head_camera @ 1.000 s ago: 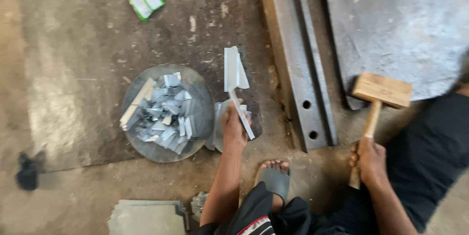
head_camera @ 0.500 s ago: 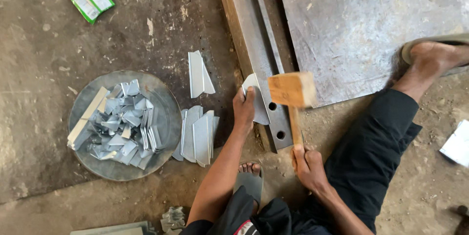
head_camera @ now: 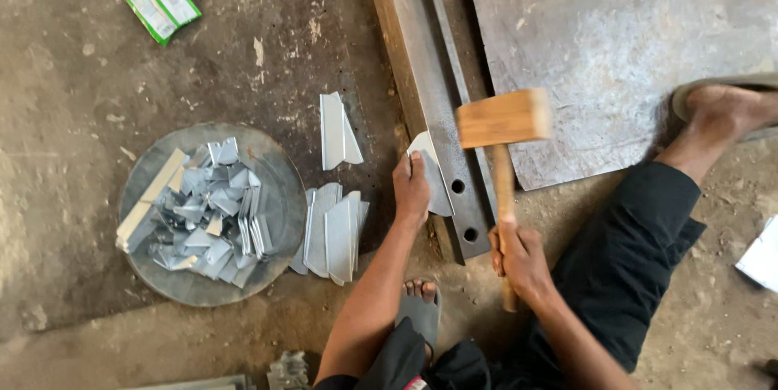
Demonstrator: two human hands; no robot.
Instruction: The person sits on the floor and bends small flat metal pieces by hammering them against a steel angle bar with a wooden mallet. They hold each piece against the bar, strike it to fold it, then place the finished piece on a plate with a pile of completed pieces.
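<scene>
The person sits on the concrete floor (head_camera: 97,293), bending sheet-metal pieces over a steel bar. The left hand (head_camera: 412,187) presses a small grey metal piece (head_camera: 433,175) flat against the long steel bar (head_camera: 421,90), fingers spread on top rather than curled round it, so the piece overhangs the bar's edge. The right hand (head_camera: 523,260) is closed tight around the handle of a wooden mallet (head_camera: 502,119), whose blocky head hangs raised just above the bar, blurred.

This looks like the hammering step: as I judge it, the next blow has to land on the overhang, clear of the holding fingers, while the piece is kept from sliding.

The piece is thin, dull and rounded at one corner. The bar is dark, worn, with two bolt holes near its end. To the left lie a few folded pieces (head_camera: 332,232) on the floor, and beside them a round metal tray (head_camera: 275,187) heaped with small shiny offcuts. A large scuffed metal sheet (head_camera: 632,42) lies right of the bar.
</scene>
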